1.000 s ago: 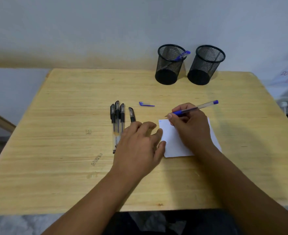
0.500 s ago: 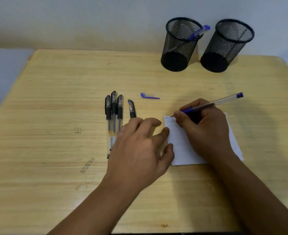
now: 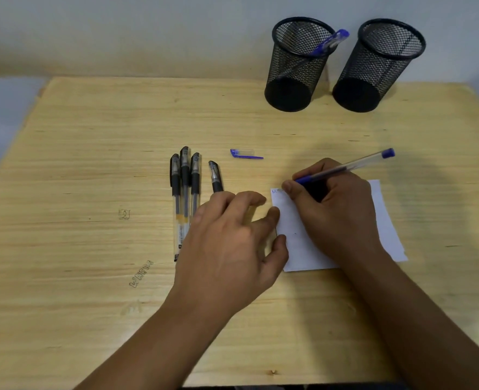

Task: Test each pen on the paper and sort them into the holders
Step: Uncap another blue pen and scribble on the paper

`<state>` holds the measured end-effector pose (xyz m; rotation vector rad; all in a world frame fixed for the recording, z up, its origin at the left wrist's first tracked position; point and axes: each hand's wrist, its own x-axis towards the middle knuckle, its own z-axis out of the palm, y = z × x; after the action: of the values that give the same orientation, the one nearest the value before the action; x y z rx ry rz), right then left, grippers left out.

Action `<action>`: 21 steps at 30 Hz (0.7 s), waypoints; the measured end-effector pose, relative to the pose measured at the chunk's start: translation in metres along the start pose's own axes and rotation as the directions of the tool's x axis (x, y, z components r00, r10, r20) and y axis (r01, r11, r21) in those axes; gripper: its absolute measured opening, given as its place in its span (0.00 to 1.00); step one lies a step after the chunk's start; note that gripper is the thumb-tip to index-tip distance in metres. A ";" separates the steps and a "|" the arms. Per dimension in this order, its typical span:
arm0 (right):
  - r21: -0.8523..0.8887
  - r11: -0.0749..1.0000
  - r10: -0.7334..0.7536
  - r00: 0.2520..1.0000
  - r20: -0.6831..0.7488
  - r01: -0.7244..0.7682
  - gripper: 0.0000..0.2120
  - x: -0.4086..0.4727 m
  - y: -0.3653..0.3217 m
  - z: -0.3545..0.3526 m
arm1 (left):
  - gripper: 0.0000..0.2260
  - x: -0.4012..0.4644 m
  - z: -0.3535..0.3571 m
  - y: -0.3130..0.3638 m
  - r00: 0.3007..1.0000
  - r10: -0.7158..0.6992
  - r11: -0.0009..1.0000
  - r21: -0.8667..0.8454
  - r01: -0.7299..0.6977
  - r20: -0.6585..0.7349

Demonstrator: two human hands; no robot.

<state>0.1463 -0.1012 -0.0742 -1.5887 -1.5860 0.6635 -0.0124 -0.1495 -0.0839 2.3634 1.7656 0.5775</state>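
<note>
While the right hand (image 3: 336, 209) pinches the blue pen (image 3: 345, 167) at the paper (image 3: 387, 220)'s eleven-o'clock corner, the flat left hand (image 3: 229, 243) only pins an edge, so the sheet could skid.

Right hand (image 3: 336, 212) is gripping a blue pen (image 3: 345, 167), tip down on the white paper (image 3: 384, 220) at its far left corner, a few blue marks there. Left hand (image 3: 227, 243) lies flat, fingertips pinning the paper's left edge. Four black pens (image 3: 185, 178) lie mid-table (image 3: 91, 153), a blue cap (image 3: 245, 154) near them. Two mesh holders sit at the far edge: left holder (image 3: 296, 68) has one blue pen (image 3: 329, 42), right holder (image 3: 379, 68) beside it.
</note>
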 end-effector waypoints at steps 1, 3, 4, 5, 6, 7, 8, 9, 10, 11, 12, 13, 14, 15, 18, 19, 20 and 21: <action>-0.006 1.000 -0.007 1.000 -0.001 0.007 0.05 0.000 0.000 0.000 | 0.15 0.000 0.000 0.000 1.000 0.000 1.000 0.001 0.000 -0.002; -0.017 1.000 -0.015 1.000 0.006 0.015 0.05 -0.001 -0.001 0.000 | 0.15 0.000 0.000 0.000 1.000 0.004 1.000 0.005 -0.004 -0.004; -0.027 0.999 -0.019 1.000 0.012 0.019 0.05 -0.001 -0.001 0.000 | 0.15 0.000 0.000 0.000 1.000 0.007 1.000 0.006 -0.007 -0.004; -0.035 0.999 -0.023 1.000 0.016 0.024 0.06 -0.001 -0.001 0.000 | 0.15 0.001 0.000 0.000 1.000 0.008 1.000 0.008 -0.008 -0.003; -0.039 0.999 -0.026 1.000 0.017 0.027 0.06 -0.001 -0.001 0.000 | 0.15 0.001 0.000 0.000 1.000 0.007 1.000 0.008 -0.007 -0.001; -0.038 0.999 -0.026 1.000 0.014 0.026 0.06 -0.001 -0.001 0.000 | 0.15 0.001 0.000 0.000 1.000 0.005 1.000 0.008 -0.005 0.001; -0.034 0.999 -0.023 1.000 0.007 0.024 0.06 -0.001 -0.001 -0.001 | 0.15 0.001 0.000 -0.001 1.000 0.003 1.000 0.009 -0.003 0.003; -0.029 0.999 -0.022 1.000 0.001 0.022 0.06 0.000 -0.001 -0.001 | 0.15 0.001 0.000 0.000 1.000 0.001 1.000 0.008 -0.001 0.003; -0.027 0.999 -0.023 1.000 -0.001 0.023 0.06 0.000 -0.001 0.000 | 0.15 0.001 0.000 0.000 1.000 0.000 1.000 0.007 0.000 0.002; -0.029 0.999 -0.027 1.000 -0.001 0.027 0.06 -0.001 -0.001 0.000 | 0.15 0.001 0.000 0.000 1.000 0.001 1.000 0.007 -0.001 0.001; -0.032 0.999 -0.028 1.000 0.001 0.028 0.06 -0.001 -0.001 0.000 | 0.15 0.001 0.000 0.000 1.000 0.002 1.000 0.008 -0.002 0.001; -0.031 0.999 -0.027 1.000 0.002 0.027 0.06 -0.001 -0.001 0.000 | 0.15 0.001 0.000 0.000 1.000 0.004 1.000 0.010 -0.004 0.002; -0.028 0.999 -0.022 1.000 0.001 0.023 0.06 -0.001 -0.001 0.000 | 0.15 0.001 0.000 0.000 1.000 0.005 1.000 0.010 -0.005 0.002; -0.023 1.000 -0.018 1.000 -0.003 0.018 0.06 -0.001 -0.001 0.000 | 0.15 0.001 0.000 0.000 1.000 0.007 1.000 0.010 -0.007 0.001; -0.028 0.999 -0.017 1.000 -0.010 0.016 0.05 -0.001 0.000 0.000 | 0.15 0.001 0.000 0.000 1.000 0.010 1.000 0.010 -0.010 -0.002; -0.035 0.999 -0.021 1.000 -0.007 0.021 0.05 -0.001 0.000 0.000 | 0.15 0.001 0.000 0.000 1.000 0.009 1.000 0.009 -0.009 -0.003; -0.041 0.999 -0.024 1.000 -0.001 0.024 0.05 -0.001 0.000 0.000 | 0.15 0.001 0.000 -0.001 1.000 0.008 1.000 0.008 -0.008 -0.004; -0.045 0.999 -0.025 1.000 0.006 0.026 0.06 -0.001 0.000 0.000 | 0.15 0.001 0.001 -0.001 1.000 0.008 1.000 0.009 -0.008 -0.005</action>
<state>0.1456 -0.1023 -0.0743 -1.5980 -1.6327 0.6223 -0.0125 -0.1480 -0.0846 2.3780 1.7648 0.5780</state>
